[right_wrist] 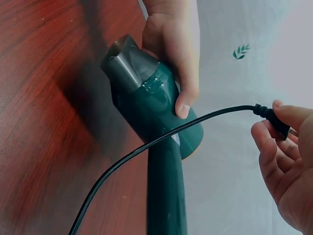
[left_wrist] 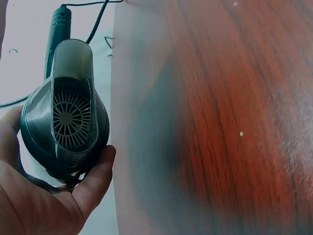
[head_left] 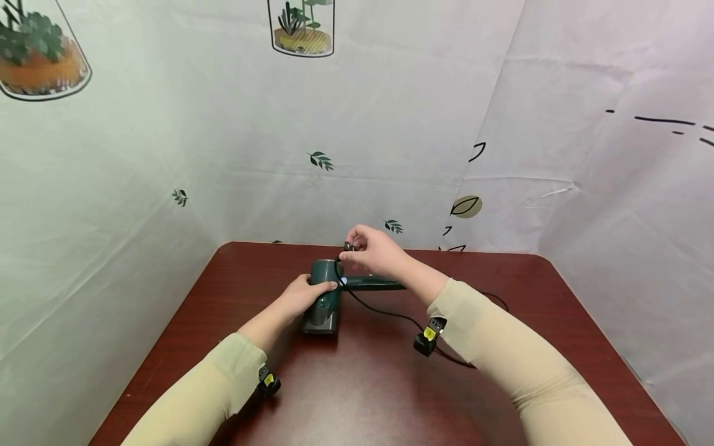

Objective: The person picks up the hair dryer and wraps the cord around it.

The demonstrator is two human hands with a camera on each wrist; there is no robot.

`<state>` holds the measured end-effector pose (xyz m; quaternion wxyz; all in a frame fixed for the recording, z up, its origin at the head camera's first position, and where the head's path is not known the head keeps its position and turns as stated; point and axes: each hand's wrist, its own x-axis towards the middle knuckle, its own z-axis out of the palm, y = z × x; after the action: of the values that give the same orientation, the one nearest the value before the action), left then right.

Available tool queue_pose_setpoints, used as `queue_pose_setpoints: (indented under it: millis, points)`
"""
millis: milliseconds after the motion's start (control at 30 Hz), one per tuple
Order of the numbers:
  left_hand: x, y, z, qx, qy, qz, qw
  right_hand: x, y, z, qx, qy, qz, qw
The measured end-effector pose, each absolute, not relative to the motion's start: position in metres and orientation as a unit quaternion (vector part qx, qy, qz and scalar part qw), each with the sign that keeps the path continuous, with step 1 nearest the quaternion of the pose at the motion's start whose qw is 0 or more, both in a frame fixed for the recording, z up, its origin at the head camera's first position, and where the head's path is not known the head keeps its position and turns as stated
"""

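Note:
A dark green hair dryer is gripped round its body by my left hand, thumb on top. Its grey flat nozzle points toward me, and its handle reaches to the right. Beyond the dryer's body, my right hand pinches the black plug between thumb and fingers. From the plug the black cord crosses over the dryer near the handle joint and curves down to the right. In the left wrist view a round grille shows inside the nozzle.
The dark red wooden table has its far edge just behind the hands. White cloth with printed plants hangs behind and at both sides. More cord loops on the table beyond the right forearm.

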<state>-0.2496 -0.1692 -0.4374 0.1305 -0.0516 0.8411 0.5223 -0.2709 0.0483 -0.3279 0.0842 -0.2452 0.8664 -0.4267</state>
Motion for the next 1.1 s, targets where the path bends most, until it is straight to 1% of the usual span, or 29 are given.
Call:
queue_pose_setpoints:
  millis: [233,633,900,1100]
  points:
    - [-0.244,-0.163,-0.438,-0.033,0.843,0.518,0.139,-0.275,0.048,-0.318,-0.243,0.864,-0.433,0.086]
    - [-0.234,-0.159,-0.436,0.012,0.857,0.500,0.126,-0.282,0.056,-0.304,-0.226,0.868,-0.435,0.084]
    - [-0.232,-0.159,-0.436,0.025,0.866,0.482,0.130,-0.293,0.072,-0.302,-0.213,0.877,-0.426,0.053]
    - [-0.232,-0.162,-0.435,0.036,0.868,0.479,0.124,-0.301,0.084,-0.304,-0.184,0.873,-0.451,0.038]
